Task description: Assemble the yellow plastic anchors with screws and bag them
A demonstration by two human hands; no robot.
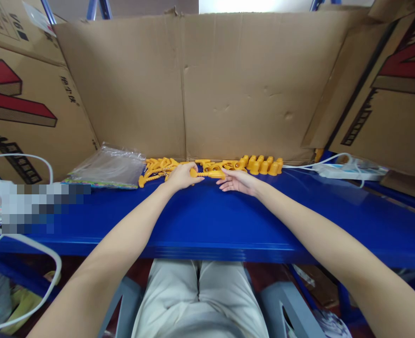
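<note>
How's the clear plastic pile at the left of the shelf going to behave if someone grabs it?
Probably floppy: the clear plastic pile looks thin and creased, with a crinkled back edge. Likely slippery too, given the glossy highlights, so layers may slide over each other. I'd guess light for its spread, since it lies low on the blue shelf.

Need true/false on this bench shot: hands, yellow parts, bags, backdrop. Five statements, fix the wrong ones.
1. The left hand is at one end of a yellow piece. True.
2. The right hand wears a glove. False: it is bare.
3. The yellow cup-shaped parts are to the right of both hands. True.
4. The clear plastic bags lie between the hands. False: they lie left of both hands.
5. The upright panel behind the blue surface is glass. False: it is cardboard.
</note>
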